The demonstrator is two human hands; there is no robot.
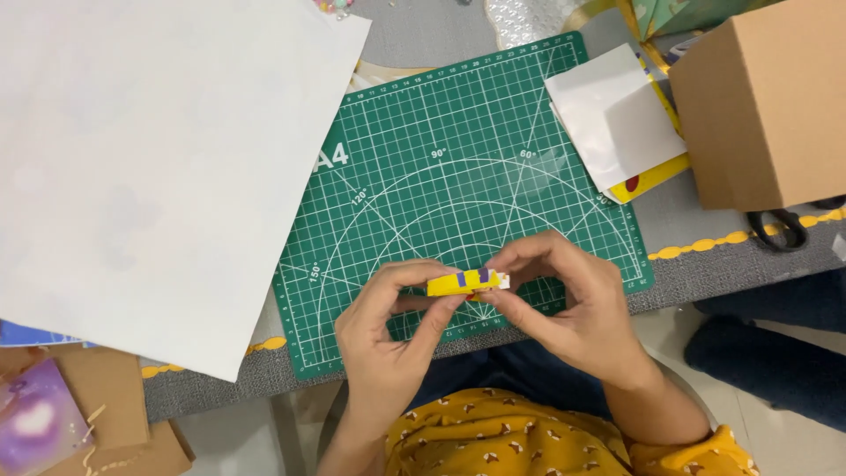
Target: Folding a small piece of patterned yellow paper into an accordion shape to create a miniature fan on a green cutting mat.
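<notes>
Underside of yellow folded strip [468,282] hidden between left hand [388,339] and right hand [568,304].

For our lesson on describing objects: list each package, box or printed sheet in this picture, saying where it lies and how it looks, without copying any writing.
Cardboard box: top right, plain brown, blocky.
Yellow packet: beneath white sheets at the green cutting mat's right edge; flat, with a red spot.
Small yellow strip: pinched between left hand and right hand, purple bands, white end.
Purple printed card: bottom left, glossy.
</notes>
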